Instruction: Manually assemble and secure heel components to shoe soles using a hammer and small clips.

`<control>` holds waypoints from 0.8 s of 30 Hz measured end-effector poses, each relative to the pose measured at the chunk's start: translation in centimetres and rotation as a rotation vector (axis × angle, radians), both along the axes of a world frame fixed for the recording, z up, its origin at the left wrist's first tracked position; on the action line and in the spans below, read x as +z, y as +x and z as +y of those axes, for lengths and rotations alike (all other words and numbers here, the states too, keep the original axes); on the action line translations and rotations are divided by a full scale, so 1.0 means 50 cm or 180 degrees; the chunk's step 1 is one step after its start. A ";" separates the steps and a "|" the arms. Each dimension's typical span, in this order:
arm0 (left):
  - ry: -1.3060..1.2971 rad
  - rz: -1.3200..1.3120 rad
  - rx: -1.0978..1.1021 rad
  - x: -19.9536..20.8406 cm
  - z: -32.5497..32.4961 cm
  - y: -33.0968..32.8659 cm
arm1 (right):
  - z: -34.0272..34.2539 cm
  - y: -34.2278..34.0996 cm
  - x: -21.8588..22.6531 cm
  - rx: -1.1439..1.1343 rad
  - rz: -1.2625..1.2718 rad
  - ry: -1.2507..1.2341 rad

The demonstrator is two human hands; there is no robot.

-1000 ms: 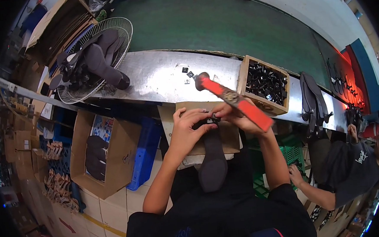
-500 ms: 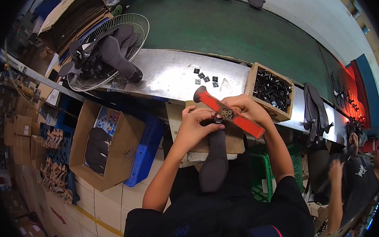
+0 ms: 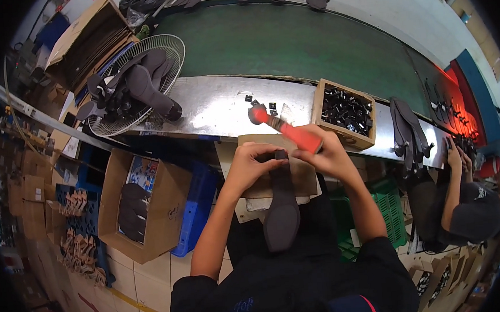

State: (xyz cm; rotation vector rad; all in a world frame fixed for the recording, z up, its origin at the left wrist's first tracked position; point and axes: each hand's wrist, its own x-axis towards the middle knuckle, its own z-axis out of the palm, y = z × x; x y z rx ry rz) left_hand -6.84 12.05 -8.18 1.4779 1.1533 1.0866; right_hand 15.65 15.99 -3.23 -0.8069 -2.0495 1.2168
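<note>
A dark grey shoe (image 3: 282, 220) lies sole up, its toe toward me and its heel end on a board (image 3: 306, 178) before me. My left hand (image 3: 249, 166) is closed on the heel end, thumb and forefinger pinching around a small black heel tip (image 3: 281, 154). My right hand (image 3: 329, 154) grips a red hammer (image 3: 300, 136), blurred by motion, above and right of the heel. The hammer's round dark face points away to the upper left, apart from the heel. Several small black square pieces (image 3: 272, 105) lie on the metal ledge beyond.
A wire basket of shoes (image 3: 178, 52) stands left on the metal ledge (image 3: 207, 104). At right are a wooden box (image 3: 319, 103) of black pieces and a pair of shoes (image 3: 407, 126). Cardboard and blue boxes stand lower left, a green crate (image 3: 388, 207) lower right. A co-worker (image 3: 476, 211) sits at right.
My right hand has turned the hammer, moving it off the heel, so the heel tip shows. My left hand still holds the heel. The view has shifted slightly; the co-worker has leaned forward.
</note>
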 end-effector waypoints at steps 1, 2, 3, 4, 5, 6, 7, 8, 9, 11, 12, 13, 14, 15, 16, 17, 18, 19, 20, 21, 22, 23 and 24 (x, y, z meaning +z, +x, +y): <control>0.0024 -0.0162 -0.0158 0.000 0.004 -0.002 | -0.042 0.005 0.005 -0.0557 0.0121 -0.0604; 0.0206 -0.0148 -0.0142 0.003 0.003 -0.004 | -0.088 -0.003 0.015 -0.0493 0.0502 -0.0414; 0.0212 -0.0150 -0.0151 0.000 -0.001 -0.009 | -0.133 -0.002 0.057 -0.0607 0.0299 -0.0986; 0.0241 -0.0179 -0.0183 0.000 0.001 -0.007 | -0.156 0.006 0.056 -0.0701 0.0148 -0.0273; 0.0268 -0.0207 -0.0209 -0.001 0.003 -0.006 | -0.177 0.011 0.055 -0.0783 -0.0016 0.0435; 0.0151 -0.0297 -0.0252 -0.003 0.005 -0.004 | -0.204 0.011 0.061 -0.0878 0.0030 0.0329; 0.0162 -0.0303 -0.0295 -0.005 0.006 -0.003 | -0.231 0.009 0.068 -0.0965 0.0074 0.0215; 0.0200 -0.0212 -0.0276 -0.006 0.006 -0.003 | -0.258 0.005 0.090 -0.1157 -0.0023 -0.0428; 0.0238 -0.0120 -0.0251 -0.006 0.007 -0.003 | -0.265 0.000 0.087 -0.1190 -0.0024 -0.0416; 0.0270 -0.0196 -0.0243 -0.007 0.003 0.001 | -0.275 -0.008 0.074 -0.1133 -0.0330 0.0531; 0.0300 -0.0263 -0.0227 -0.021 0.006 0.000 | -0.262 -0.012 0.047 -0.1077 -0.0275 0.1052; 0.0334 -0.0333 -0.0212 -0.017 0.008 0.001 | -0.258 -0.014 0.054 -0.1101 -0.0279 0.1073; 0.0154 -0.0369 -0.0182 -0.013 0.000 0.002 | -0.258 -0.015 0.064 -0.1123 -0.0329 0.0831; 0.0170 -0.0373 -0.0201 -0.011 -0.001 0.001 | -0.261 -0.017 0.074 -0.1142 -0.0376 0.0587; 0.0034 -0.0261 -0.0228 -0.013 -0.002 -0.003 | -0.267 -0.018 0.087 -0.1205 -0.0312 0.0641; -0.0110 -0.0149 -0.0232 -0.018 -0.005 -0.009 | -0.280 -0.020 0.111 -0.1192 -0.0314 0.0645; -0.0112 -0.0153 -0.0215 -0.024 -0.007 -0.017 | -0.298 -0.022 0.141 -0.1253 -0.0149 0.0859; 0.0355 0.0326 -0.0121 -0.030 -0.008 -0.019 | -0.312 -0.021 0.154 -0.1329 0.0009 0.1070; 0.0816 0.0807 -0.0022 -0.036 -0.011 -0.022 | -0.321 -0.021 0.149 -0.1401 0.0198 0.1486; 0.0800 0.0798 -0.0016 -0.044 -0.017 -0.024 | -0.327 -0.023 0.149 -0.1333 0.0300 0.1504; 0.0857 0.1202 0.0006 -0.044 -0.015 -0.010 | -0.320 -0.025 0.132 -0.1349 -0.0057 0.1681; 0.0906 0.1641 0.0072 -0.042 -0.019 -0.009 | -0.302 -0.034 0.088 -0.1321 -0.0380 0.1837; 0.0655 0.1773 -0.0179 -0.035 -0.010 -0.008 | -0.279 -0.032 0.002 -0.1101 -0.0335 0.1214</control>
